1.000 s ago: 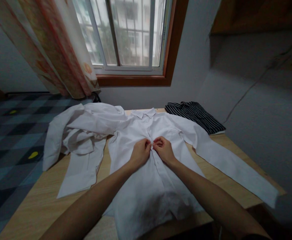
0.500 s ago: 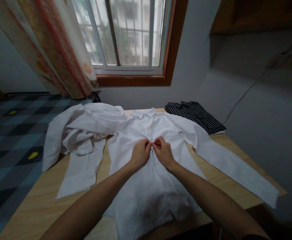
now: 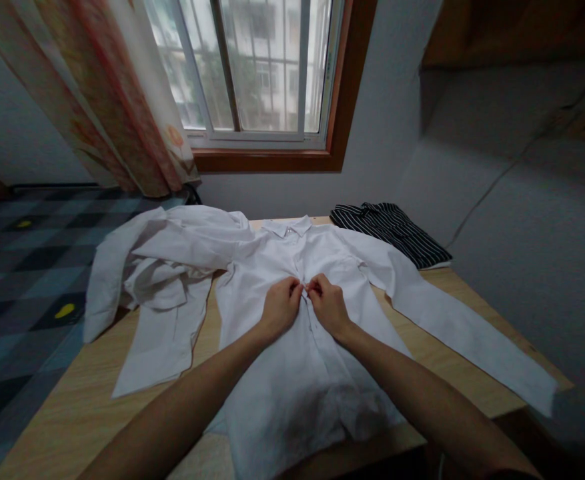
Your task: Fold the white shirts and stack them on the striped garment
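A white button-up shirt (image 3: 277, 387) lies face up on the wooden table, its collar at the far edge and its hem towards me. My left hand (image 3: 281, 307) pinches the front placket at mid-chest, fingers closed on the cloth. Close beside it, my right hand (image 3: 328, 305) grips the other side of the same placket between thumb and fingertips. The fingertips of both hands almost meet, and any button between them is hidden. One sleeve stretches out to the right, past the table's front edge.
More crumpled white clothing (image 3: 157, 280) lies at the left of the table (image 3: 72, 407). A folded black striped garment (image 3: 392, 230) sits at the back right. To the left is a bed with a checked cover (image 3: 12, 280); a window (image 3: 257, 73) and curtain (image 3: 122, 100) are behind.
Both hands stay at the same spot on the placket. Only the fingertips have shifted very slightly; the shirt lies as before.
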Demonstrator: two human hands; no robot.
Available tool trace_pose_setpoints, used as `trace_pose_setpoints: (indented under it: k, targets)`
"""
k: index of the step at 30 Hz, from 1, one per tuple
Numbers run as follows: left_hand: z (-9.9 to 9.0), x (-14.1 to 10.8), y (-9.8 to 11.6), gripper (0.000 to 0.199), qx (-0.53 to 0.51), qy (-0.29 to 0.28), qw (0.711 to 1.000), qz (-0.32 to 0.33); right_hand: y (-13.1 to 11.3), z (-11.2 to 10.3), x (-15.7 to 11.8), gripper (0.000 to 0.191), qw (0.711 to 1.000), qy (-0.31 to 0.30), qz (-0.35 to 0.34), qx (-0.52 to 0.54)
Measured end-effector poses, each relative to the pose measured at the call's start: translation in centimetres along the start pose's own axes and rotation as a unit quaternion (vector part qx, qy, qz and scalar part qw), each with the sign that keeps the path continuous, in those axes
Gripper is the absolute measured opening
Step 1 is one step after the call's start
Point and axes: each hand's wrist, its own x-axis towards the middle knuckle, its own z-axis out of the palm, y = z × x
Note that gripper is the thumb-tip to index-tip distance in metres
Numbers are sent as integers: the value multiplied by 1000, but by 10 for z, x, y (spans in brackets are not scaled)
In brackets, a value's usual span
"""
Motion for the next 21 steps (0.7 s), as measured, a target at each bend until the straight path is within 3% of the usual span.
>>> trace_pose_setpoints:
  k: [9,18,21]
  targets:
    - [4,2,-6,19,-38,5,999,-16,-3,2,1,5,997,8,25,75]
    - [5,1,-5,18,-8,15,1000,2,-9,3,2,12,999,16,42,-2]
    - [4,1,-5,18,1,12,1000,11,-4,3,6,13,998,9,58,34]
